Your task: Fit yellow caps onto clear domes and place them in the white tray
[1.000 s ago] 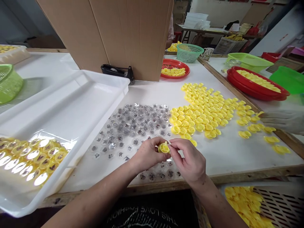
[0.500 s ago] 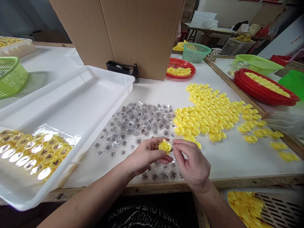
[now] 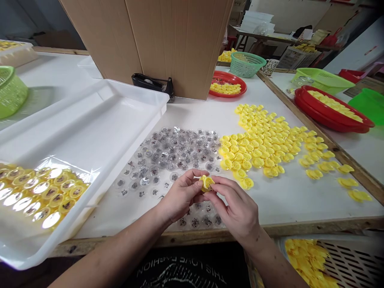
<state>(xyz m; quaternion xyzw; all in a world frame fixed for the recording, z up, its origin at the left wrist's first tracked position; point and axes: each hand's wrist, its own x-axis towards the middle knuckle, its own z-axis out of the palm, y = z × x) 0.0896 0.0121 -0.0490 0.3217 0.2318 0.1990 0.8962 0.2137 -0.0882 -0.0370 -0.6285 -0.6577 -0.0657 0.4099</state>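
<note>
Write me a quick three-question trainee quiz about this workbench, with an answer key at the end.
1. True or false: the left hand and right hand both touch one yellow cup-shaped piece.
2. Directly in front of the tall cardboard is: (a) a mug, (b) a tape dispenser, (c) a green basket?
3. Fill in: in this view, most clear printed discs lie to the ___ of the loose yellow pieces.

Key: 1 true; 2 b; 3 left.

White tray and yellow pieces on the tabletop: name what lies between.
The head view shows clear printed discs between the tray and the yellow pieces.
</note>
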